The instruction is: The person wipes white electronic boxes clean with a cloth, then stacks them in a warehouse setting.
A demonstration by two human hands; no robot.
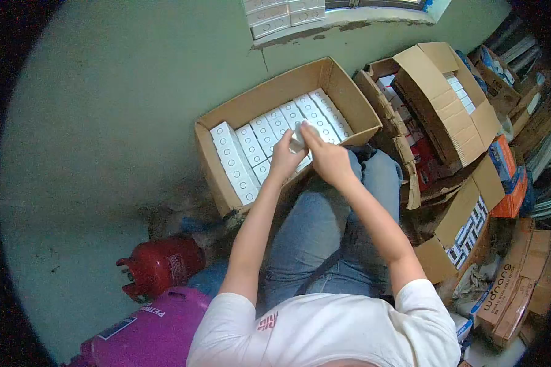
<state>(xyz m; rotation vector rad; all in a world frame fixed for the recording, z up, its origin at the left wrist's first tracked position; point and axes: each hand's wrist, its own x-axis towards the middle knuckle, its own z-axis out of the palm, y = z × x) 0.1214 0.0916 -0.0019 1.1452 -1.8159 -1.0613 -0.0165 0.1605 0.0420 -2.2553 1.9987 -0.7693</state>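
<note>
My left hand (286, 159) and my right hand (330, 161) meet over the front part of an open cardboard carton (209, 164). Between their closed fingers is a small whitish item (297, 140), mostly covered, so its exact kind cannot be made out. Rows of small white boxes (234, 162), each marked with a ring, fill the carton's floor beneath my hands. The left row sits higher than the others.
To the right stand an open carton (450, 107) and a carton of white pieces (468, 235). Flattened brown boxes (508, 284) lie lower right. A red gas cylinder (165, 266) and a purple one (147, 330) are at left. White boxes (284, 15) are stacked on the window sill (361, 29).
</note>
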